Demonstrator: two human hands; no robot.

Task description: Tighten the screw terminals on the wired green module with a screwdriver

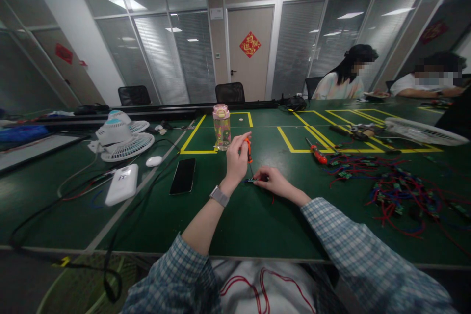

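My left hand (pixel 237 156) is closed around the orange handle of a small screwdriver (pixel 249 151), which stands nearly upright with its thin shaft pointing down. Below, the shaft's tip meets a small green circuit board (pixel 250 181) on the table. Fingers of my right hand (pixel 271 180) pinch the board's right end and keep it against the tabletop. A short red wire shows under that hand. Behind my left hand stands a clear water bottle (pixel 221 130) with a pink lid. A black phone (pixel 183 176) lies to the left.
On the right, a red screwdriver (pixel 317 153) lies near a tangled heap of wired boards (pixel 399 189). White fans (pixel 125 137), a white power bank (pixel 122 184) and an earbud case (pixel 153 161) sit left among cables. Two people (pixel 340 81) sit across the green table (pixel 221 225).
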